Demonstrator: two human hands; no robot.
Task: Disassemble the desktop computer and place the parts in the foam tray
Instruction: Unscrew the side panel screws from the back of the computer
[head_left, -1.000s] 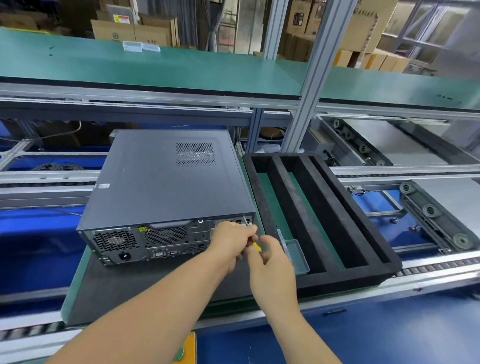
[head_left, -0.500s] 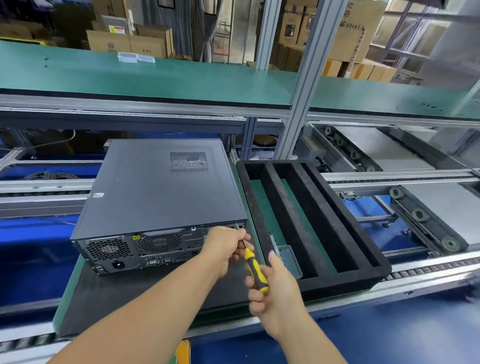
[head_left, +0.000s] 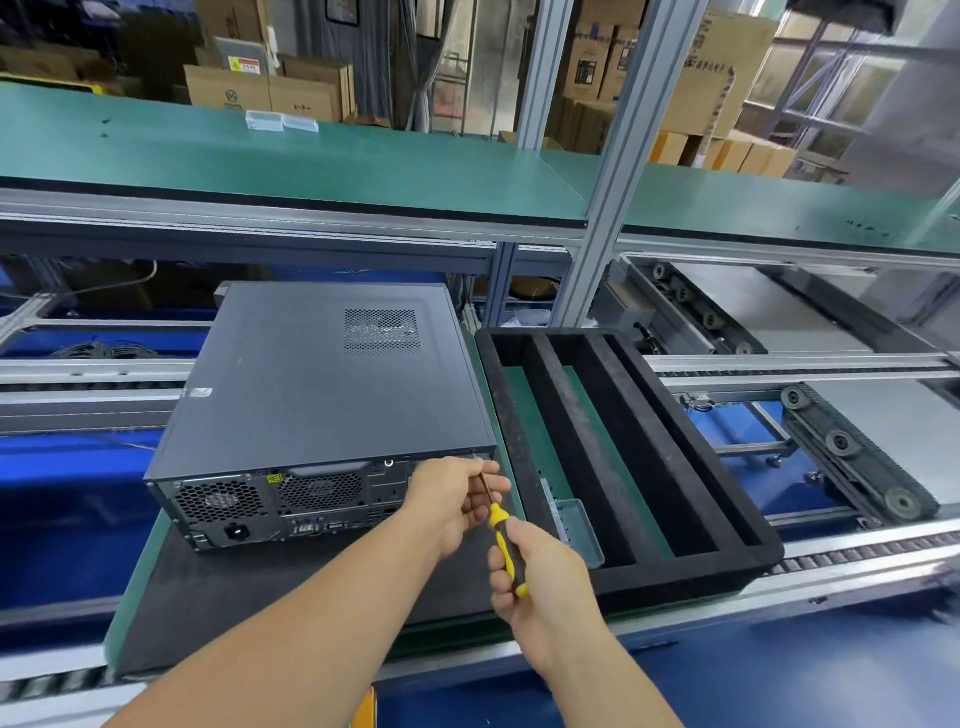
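Desktop computer (head_left: 332, 384) lying flat on the desk (head_left: 291, 587), rear panel facing the viewer, long axis running 6 to 12 o'clock. Foam tray (head_left: 727, 478) just beside it at 3 o'clock, slots parallel. Right hand (head_left: 540, 577) wrapped around the yellow-and-black screwdriver (head_left: 501, 535), shaft angled up toward 11 o'clock, tip near the rear panel's upper right corner. Left hand (head_left: 457, 499) nearer the case, fingers curled, seemingly steadying the shaft. Screw itself too small to make out.
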